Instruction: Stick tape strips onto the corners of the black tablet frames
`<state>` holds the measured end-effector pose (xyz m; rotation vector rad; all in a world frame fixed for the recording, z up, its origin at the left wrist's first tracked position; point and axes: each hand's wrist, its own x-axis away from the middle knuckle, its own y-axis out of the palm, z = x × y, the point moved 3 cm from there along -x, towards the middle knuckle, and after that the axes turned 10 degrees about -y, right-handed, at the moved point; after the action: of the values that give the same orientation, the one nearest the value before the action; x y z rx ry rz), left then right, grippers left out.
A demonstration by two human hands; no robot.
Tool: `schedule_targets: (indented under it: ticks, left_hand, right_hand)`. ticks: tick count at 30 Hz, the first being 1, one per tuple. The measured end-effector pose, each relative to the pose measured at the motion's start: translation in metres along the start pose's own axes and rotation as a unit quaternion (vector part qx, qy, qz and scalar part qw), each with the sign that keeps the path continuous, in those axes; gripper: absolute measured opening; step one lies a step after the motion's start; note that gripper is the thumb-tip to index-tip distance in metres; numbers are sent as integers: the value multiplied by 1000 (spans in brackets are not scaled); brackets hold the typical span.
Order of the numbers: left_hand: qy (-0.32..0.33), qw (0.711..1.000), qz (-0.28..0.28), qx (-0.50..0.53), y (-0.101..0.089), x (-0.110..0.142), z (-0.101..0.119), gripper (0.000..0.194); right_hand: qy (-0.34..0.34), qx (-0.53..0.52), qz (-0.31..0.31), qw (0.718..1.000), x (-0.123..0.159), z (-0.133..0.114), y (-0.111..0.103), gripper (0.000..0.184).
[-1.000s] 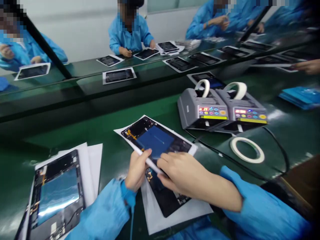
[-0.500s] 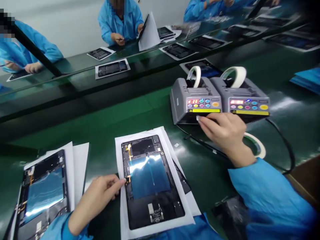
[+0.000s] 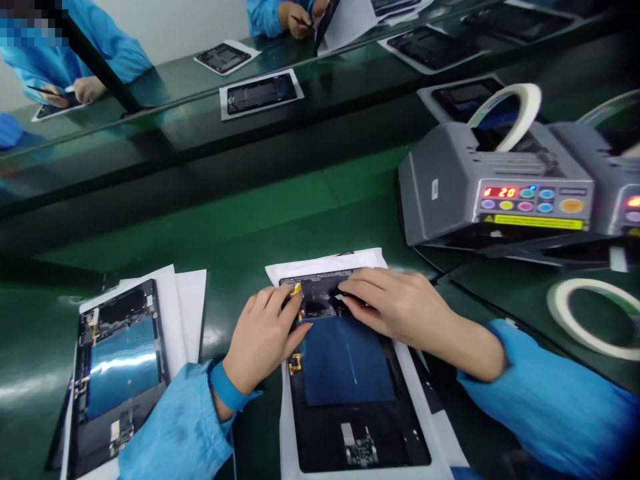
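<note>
An opened tablet (image 3: 350,380) with a blue battery panel lies on white paper (image 3: 440,427) in front of me. My left hand (image 3: 265,337) rests on its upper left edge, fingers curled beside a small yellow flex part (image 3: 296,291). At the tablet's top edge my right hand (image 3: 395,303) pinches a small pale strip of tape (image 3: 342,297) down onto the upper part. A second opened tablet (image 3: 117,373) lies on paper sheets at the left.
Two grey tape dispensers (image 3: 495,190) stand at the right with tape rolls on top. A loose tape roll (image 3: 590,320) and a black cable (image 3: 450,270) lie on the green mat. Other people in blue coats work on tablets (image 3: 260,93) along the far belt.
My right hand left the tape dispenser and came to the tablet's top edge with a tape strip. My left hand moved up from the tablet's left side to its upper left corner.
</note>
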<state>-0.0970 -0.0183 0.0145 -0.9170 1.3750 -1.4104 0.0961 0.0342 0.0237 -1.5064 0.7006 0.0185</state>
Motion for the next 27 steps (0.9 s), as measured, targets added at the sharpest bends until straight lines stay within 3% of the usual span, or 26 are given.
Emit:
schedule_targets:
  ticks: [4,8,14,17,22,27]
  left_hand:
    - [-11,999,12,30,7,4,-4,36]
    - [-16,999,13,41,9,3,-5,34]
    - [-14,999,14,46,8,1,-7,32]
    - [-13,999,31,36,2,1,-4,28]
    - [43,997,13,66,-7,-21,27,23]
    - [44,995,-29,86,1,-53,63,21]
  right_hand:
    - [11,-1,26,1000,-19,10,24,15]
    - [15,-9,33,999,-20,12,33,13]
    - [-32,71,28,997,-6,13,18,12]
    - [-9,96,17,995,16,19,8,12]
    - [66,33,14,997,46,28,5,12]
    - [71,9,33,997,49,34,10,10]
